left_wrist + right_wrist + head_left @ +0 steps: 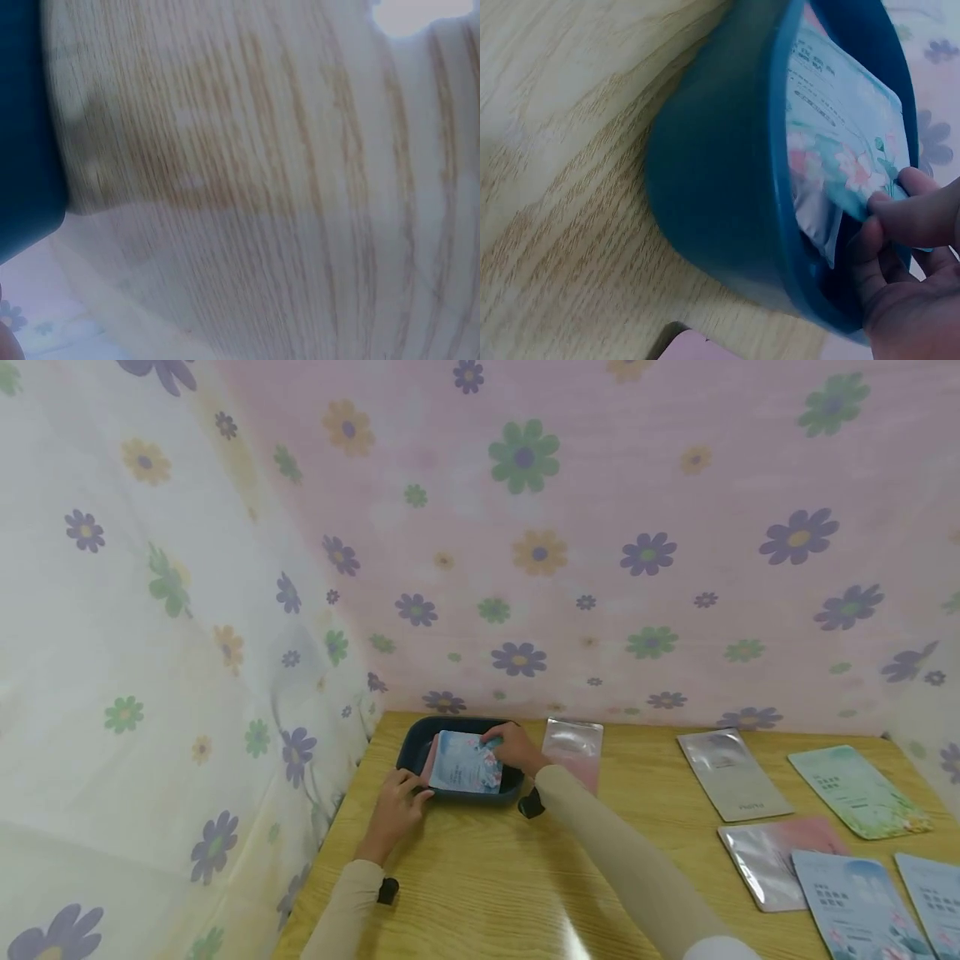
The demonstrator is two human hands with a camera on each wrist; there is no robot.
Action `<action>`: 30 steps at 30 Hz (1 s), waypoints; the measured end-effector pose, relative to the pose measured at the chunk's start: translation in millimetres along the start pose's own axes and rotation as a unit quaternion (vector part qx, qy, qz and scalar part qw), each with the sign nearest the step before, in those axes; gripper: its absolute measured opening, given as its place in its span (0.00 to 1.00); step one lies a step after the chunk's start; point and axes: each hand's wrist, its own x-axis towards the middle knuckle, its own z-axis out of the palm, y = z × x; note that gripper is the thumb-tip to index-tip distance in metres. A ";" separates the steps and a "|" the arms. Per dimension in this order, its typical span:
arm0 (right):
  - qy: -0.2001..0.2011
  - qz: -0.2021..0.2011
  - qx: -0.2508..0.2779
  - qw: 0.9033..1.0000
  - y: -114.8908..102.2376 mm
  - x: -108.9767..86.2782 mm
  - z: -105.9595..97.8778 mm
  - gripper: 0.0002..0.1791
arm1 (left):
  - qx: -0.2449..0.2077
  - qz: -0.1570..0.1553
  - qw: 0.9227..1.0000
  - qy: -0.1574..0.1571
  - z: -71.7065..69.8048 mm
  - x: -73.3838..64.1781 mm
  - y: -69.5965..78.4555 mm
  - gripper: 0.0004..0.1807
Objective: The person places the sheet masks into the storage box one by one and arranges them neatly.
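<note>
Head view: two hands work at a dark blue plastic box with round corners (459, 797), near the back left of a yellow-brown wooden table (465, 877).
Right hand: the right hand (517, 747) reaches over the box's right end. Its thumb and fingers pinch the edge of a light blue flat packet with pink flowers (463, 762).
Left hand: the left hand (397, 806) touches the box's near left corner. I cannot tell if its fingers pinch the rim. The left wrist view shows mostly table, with just a bit of finger at the edge.
Flower packet: it is in the box, face up.
Under it: a pink flat packet (430, 764) sticks out on the left. The right wrist view also shows a shiny silver piece (819, 217) beneath it.
Just right of the box: a silver and pink packet (573, 746) lies on the table, partly behind the right arm.
Far right: a silver-grey packet (731, 781), a pale green packet (858, 793), another silver and pink packet (772, 864) and two more light blue packets (862, 902). One light blue packet overlaps the silver and pink one.
Walls: cloth with purple, green and orange flowers (600, 510).
Arms: beige sleeves (630, 860).
</note>
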 end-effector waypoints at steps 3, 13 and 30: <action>-0.007 -0.004 -0.039 0.999 -6.2 -2.6 1.8 0.27 | -0.001 0.001 1.000 0.001 0.3 0.5 0.4 0.09; 0.059 -0.098 -0.136 0.984 -3.8 6.0 3.7 0.14 | 0.000 0.021 1.000 0.015 0.4 2.2 1.4 0.10; 0.011 -0.098 -0.093 0.991 -37.8 -30.1 -48.2 0.14 | 0.010 -0.007 1.000 -0.011 -2.3 1.0 6.0 0.10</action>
